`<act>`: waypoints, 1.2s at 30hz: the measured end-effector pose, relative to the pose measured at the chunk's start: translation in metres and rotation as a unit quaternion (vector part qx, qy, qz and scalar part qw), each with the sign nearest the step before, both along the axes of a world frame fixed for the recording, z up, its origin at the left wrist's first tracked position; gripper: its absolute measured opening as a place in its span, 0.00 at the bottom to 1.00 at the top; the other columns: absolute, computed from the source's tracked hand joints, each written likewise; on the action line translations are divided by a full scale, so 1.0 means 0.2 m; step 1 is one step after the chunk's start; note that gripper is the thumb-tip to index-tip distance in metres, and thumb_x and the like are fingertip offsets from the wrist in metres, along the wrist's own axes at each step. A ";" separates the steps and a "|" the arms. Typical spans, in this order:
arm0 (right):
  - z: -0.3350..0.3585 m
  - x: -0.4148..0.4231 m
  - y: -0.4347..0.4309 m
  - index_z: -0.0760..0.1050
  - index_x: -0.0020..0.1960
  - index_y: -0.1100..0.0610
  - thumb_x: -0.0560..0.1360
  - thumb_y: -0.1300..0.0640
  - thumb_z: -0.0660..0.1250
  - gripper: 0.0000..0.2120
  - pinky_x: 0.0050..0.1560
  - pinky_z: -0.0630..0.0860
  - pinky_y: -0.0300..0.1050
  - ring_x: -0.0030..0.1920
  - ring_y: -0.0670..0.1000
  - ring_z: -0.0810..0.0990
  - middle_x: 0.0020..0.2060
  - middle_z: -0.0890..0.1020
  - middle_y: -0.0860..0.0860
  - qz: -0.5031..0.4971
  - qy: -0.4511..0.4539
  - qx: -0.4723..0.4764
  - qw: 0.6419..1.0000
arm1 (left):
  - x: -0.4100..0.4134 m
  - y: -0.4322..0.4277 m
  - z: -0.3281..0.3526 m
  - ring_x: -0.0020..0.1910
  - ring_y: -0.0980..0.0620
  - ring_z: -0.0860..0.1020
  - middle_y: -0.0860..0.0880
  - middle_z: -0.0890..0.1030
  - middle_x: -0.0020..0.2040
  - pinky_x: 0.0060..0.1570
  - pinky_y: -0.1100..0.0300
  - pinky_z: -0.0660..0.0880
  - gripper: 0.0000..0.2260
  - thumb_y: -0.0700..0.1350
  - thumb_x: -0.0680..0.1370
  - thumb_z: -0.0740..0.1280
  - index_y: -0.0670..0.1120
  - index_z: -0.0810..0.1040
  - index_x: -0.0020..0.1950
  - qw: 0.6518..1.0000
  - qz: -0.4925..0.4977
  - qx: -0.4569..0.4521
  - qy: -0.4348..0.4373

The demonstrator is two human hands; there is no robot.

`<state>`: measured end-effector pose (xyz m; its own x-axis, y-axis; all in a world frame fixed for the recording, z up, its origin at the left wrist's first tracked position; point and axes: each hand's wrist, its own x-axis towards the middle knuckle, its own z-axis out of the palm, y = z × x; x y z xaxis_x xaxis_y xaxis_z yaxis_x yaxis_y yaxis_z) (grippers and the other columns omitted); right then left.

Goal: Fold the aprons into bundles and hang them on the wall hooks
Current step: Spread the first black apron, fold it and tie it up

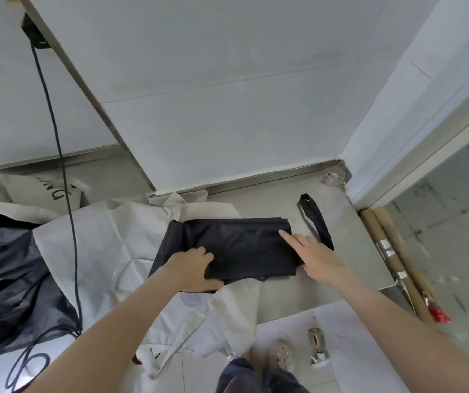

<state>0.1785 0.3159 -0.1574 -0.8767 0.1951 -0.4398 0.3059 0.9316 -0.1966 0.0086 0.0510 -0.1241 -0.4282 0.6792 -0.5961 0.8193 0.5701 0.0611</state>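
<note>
While the folded black apron [242,245] lies flat on the steel bench [284,293], partly over a white apron [108,236], the left grip [196,268] clamps its near left edge, with the fingers curled on top and the thumb along the hem. The right grip [318,256] is spread loose and holds nothing; its straight forefinger presses on the apron's right end. The strap [315,219] loops out over bare steel just beyond that hand. A black mesh bag [6,279] sits at far left.
</note>
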 end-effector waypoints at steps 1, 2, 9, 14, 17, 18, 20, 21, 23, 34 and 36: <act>0.00 0.01 0.01 0.40 0.78 0.47 0.75 0.69 0.59 0.41 0.54 0.68 0.42 0.66 0.54 0.67 0.70 0.63 0.48 -0.006 0.002 0.014 1.000 | -0.01 0.05 0.00 0.59 0.50 0.72 0.50 0.71 0.62 0.54 0.56 0.71 0.25 0.64 0.77 0.58 0.49 0.70 0.67 0.998 0.012 0.056 0.001; 0.00 0.02 0.02 0.41 0.78 0.48 0.75 0.68 0.59 0.40 0.53 0.68 0.43 0.64 0.54 0.67 0.68 0.65 0.48 -0.007 -0.002 0.022 1.000 | -0.03 0.08 0.01 0.58 0.50 0.72 0.49 0.72 0.61 0.55 0.56 0.70 0.21 0.61 0.79 0.57 0.49 0.71 0.65 0.992 0.030 0.119 0.021; 0.03 0.00 0.08 0.53 0.77 0.51 0.71 0.66 0.59 0.37 0.69 0.56 0.48 0.71 0.53 0.58 0.70 0.63 0.48 -0.073 -0.028 -0.058 0.995 | -0.23 0.05 -0.07 0.61 0.35 0.68 0.35 0.70 0.64 0.59 0.43 0.65 0.16 0.43 0.82 0.56 0.40 0.68 0.68 0.824 0.478 0.258 0.160; 0.06 -0.20 -0.04 0.54 0.77 0.56 0.76 0.61 0.62 0.32 0.74 0.53 0.45 0.75 0.54 0.54 0.75 0.58 0.53 -0.113 0.087 -0.096 0.985 | -0.36 -0.05 -0.08 0.58 0.42 0.73 0.40 0.75 0.63 0.60 0.50 0.69 0.24 0.58 0.81 0.56 0.40 0.73 0.65 0.658 0.692 0.204 -0.215; 0.04 -0.33 -0.13 0.49 0.78 0.54 0.77 0.51 0.65 0.36 0.76 0.45 0.53 0.77 0.57 0.46 0.77 0.49 0.56 -0.089 0.082 -0.004 0.993 | -0.34 -0.10 -0.06 0.52 0.45 0.75 0.42 0.79 0.56 0.55 0.53 0.70 0.25 0.62 0.76 0.63 0.41 0.78 0.58 0.644 0.644 0.179 -0.372; 0.04 -0.37 -0.16 0.47 0.78 0.54 0.77 0.49 0.65 0.38 0.75 0.42 0.55 0.77 0.57 0.42 0.77 0.46 0.57 -0.069 0.070 0.029 0.995 | -0.34 -0.12 -0.06 0.52 0.45 0.75 0.43 0.79 0.54 0.56 0.53 0.70 0.25 0.62 0.76 0.63 0.41 0.79 0.58 0.638 0.624 0.180 -0.414; 0.03 -0.43 -0.21 0.42 0.78 0.52 0.76 0.48 0.66 0.42 0.74 0.37 0.57 0.77 0.56 0.37 0.77 0.42 0.57 -0.030 0.049 0.038 0.998 | -0.31 -0.14 -0.05 0.53 0.46 0.75 0.44 0.79 0.53 0.56 0.55 0.71 0.25 0.61 0.75 0.65 0.43 0.79 0.59 0.622 0.595 0.193 -0.471; 0.02 -0.45 -0.22 0.40 0.78 0.51 0.76 0.48 0.67 0.43 0.73 0.35 0.56 0.77 0.55 0.36 0.78 0.41 0.55 -0.008 0.042 0.018 0.999 | -0.30 -0.15 -0.05 0.52 0.46 0.75 0.45 0.79 0.53 0.55 0.55 0.71 0.24 0.61 0.73 0.67 0.44 0.79 0.58 0.615 0.584 0.201 -0.491; 0.00 -0.48 -0.24 0.40 0.78 0.50 0.76 0.49 0.67 0.44 0.73 0.33 0.52 0.77 0.51 0.35 0.78 0.42 0.52 0.034 0.034 -0.040 0.998 | -0.28 -0.16 -0.06 0.52 0.46 0.76 0.45 0.79 0.52 0.57 0.53 0.72 0.22 0.60 0.70 0.70 0.45 0.80 0.56 0.600 0.567 0.210 -0.524; 0.01 -0.53 -0.28 0.72 0.56 0.53 0.79 0.55 0.63 0.07 0.57 0.71 0.48 0.57 0.54 0.74 0.54 0.78 0.50 0.009 0.001 -0.151 0.988 | -0.29 -0.12 -0.07 0.56 0.54 0.77 0.54 0.82 0.55 0.58 0.60 0.69 0.20 0.61 0.79 0.57 0.50 0.81 0.45 0.697 0.467 0.277 -0.468; 0.04 -0.50 -0.25 0.71 0.55 0.52 0.80 0.57 0.61 0.05 0.52 0.74 0.49 0.52 0.53 0.76 0.52 0.80 0.49 0.015 -0.009 -0.163 0.986 | -0.30 -0.11 -0.05 0.52 0.54 0.77 0.56 0.82 0.48 0.60 0.59 0.68 0.19 0.66 0.74 0.62 0.52 0.79 0.38 0.773 0.412 0.241 -0.418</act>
<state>0.0789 0.2656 -0.1498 -0.8718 0.0146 -0.4897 0.2849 0.8283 -0.4825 -0.0512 0.0281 -0.1333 -0.4355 0.6117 -0.6604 -0.2504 0.6224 0.7416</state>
